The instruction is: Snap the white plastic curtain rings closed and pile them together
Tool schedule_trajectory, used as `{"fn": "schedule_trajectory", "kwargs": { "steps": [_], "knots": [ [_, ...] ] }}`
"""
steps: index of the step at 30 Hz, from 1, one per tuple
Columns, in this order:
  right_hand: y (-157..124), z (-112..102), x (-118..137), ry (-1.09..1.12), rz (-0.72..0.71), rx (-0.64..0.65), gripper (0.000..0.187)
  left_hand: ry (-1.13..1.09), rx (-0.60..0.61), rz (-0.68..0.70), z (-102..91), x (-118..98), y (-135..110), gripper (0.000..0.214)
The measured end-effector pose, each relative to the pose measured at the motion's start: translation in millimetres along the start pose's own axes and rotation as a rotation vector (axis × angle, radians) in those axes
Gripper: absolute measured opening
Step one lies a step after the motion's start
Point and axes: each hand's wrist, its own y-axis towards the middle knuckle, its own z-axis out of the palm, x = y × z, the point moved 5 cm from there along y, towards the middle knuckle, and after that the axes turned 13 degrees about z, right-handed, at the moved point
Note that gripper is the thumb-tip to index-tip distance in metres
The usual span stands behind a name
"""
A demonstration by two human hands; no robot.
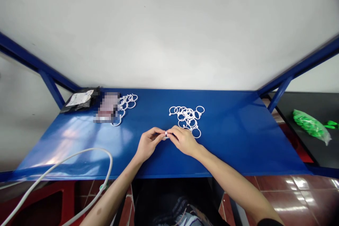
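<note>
One small white piece (166,134), probably a ring, is held over the near middle of the blue tabletop (230,130), pinched between the closed fingers of the left hand (147,144) and the right hand (184,141), which hide most of it. It looks light and smooth, likely thin, springy plastic apt to slip, and perhaps best gripped close to its small ends. Just beside the right hand lies a loose pile of white rings (188,113); another cluster of rings (131,105) sits far left, beside a pixelated object (107,107) and a black package (91,103). Glare marks the glossy surface at left, where a white cable (91,148) loops. A pale wall (169,31) rises behind; at right, a green-filled bag (311,127) rests on a dark tabletop (282,107) above reddish floor tiles (280,199)
</note>
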Motion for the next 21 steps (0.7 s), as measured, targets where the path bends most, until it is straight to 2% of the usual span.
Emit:
{"fn": "schedule_trajectory", "kwargs": {
  "steps": [7, 15, 21],
  "knots": [
    [-3.2, 1.1, 2.2, -0.080, -0.042, 0.033, 0.030, 0.034, 0.038, 0.045, -0.8, -3.0, 0.1, 0.021],
    [-7.0, 2.6, 4.6, -0.159, -0.098, 0.068, 0.035, 0.183, 0.091, 0.151, -2.2, -4.2, -1.7, 0.015],
    [-3.3, 2.3, 2.9, -0.120, -0.060, -0.009, 0.030, 0.227, 0.098, 0.189, 3.3, -6.5, -3.0, 0.014]
  ]
}}
